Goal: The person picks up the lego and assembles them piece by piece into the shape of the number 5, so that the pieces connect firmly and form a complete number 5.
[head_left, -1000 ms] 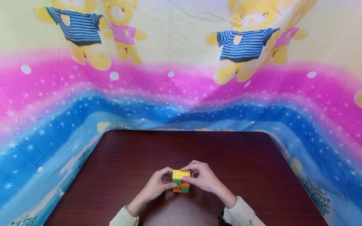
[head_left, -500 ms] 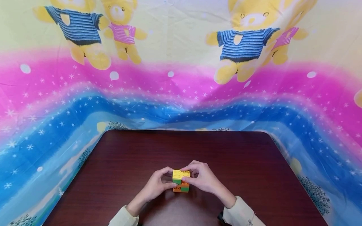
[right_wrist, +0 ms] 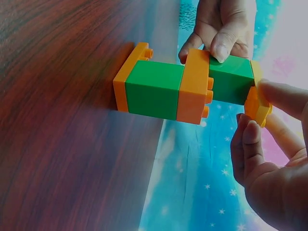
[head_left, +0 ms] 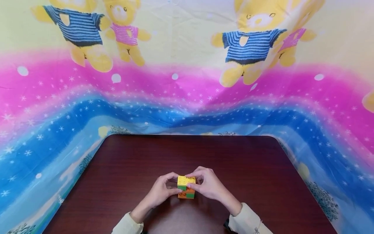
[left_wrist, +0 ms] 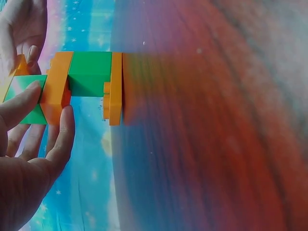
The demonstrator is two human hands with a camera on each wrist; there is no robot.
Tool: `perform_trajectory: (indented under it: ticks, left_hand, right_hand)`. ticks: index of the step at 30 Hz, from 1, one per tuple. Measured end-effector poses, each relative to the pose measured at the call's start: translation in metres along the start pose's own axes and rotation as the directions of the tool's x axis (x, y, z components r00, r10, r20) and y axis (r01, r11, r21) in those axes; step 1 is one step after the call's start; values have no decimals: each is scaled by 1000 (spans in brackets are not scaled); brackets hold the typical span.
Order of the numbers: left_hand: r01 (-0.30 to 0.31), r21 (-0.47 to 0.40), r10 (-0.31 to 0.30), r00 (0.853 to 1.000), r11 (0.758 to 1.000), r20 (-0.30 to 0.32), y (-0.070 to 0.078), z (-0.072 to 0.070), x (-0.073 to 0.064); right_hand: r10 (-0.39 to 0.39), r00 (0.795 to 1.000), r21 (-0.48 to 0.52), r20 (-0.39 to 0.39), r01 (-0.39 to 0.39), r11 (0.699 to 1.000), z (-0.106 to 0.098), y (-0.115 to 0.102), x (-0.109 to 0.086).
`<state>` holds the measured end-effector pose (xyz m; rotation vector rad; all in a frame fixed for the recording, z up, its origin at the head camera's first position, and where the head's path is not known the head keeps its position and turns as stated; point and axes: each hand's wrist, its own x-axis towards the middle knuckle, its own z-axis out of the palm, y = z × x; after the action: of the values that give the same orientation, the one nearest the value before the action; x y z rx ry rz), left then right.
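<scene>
Toy building bricks stand stacked upright on the table between both hands. The orange base [right_wrist: 120,89] carries a green brick [right_wrist: 154,89] on one side, with an orange brick [right_wrist: 194,86] across it. Above sits another green brick [right_wrist: 231,82] on the opposite side, topped by a yellow brick [head_left: 186,180]. My left hand [head_left: 161,190] grips the stack at mid height, its thumb on the upper green brick and fingers around the orange one. With thumb and fingers, my right hand [head_left: 210,185] pinches the overhanging end of the yellow brick, partly covering it.
The dark wooden table [head_left: 140,152] has rounded far corners and reflects light near its front. Behind and beside it hangs a cloth [head_left: 187,87] printed with teddy bears and snowflakes. Pale sleeves [head_left: 248,221] cover both forearms.
The head view shifts slightly, carrying the scene a little to the left. Both hands keep the same hold on the stacked bricks, with no clear movement between them.
</scene>
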<state>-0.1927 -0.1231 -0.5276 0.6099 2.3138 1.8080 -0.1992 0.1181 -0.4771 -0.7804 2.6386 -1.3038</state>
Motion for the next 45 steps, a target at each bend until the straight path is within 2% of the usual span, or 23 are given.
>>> perform_trajectory:
  ticks: [8,20,45]
  left_hand:
    - [22,-7,-22,1000,1000,1,4,-2,-2]
    - [-17,21,17,1000,1000,3,1,-3,-2]
    - [-7,10,7,1000,1000,13,3,-3,-2]
  right_hand:
    - [-10,1000,-18,-9,10,1000,2,-4,2]
    - [8,1000,-19,-10,-8,1000,4,-4,2]
    - [-9,1000,-17,-6,9,1000,3,-1,1]
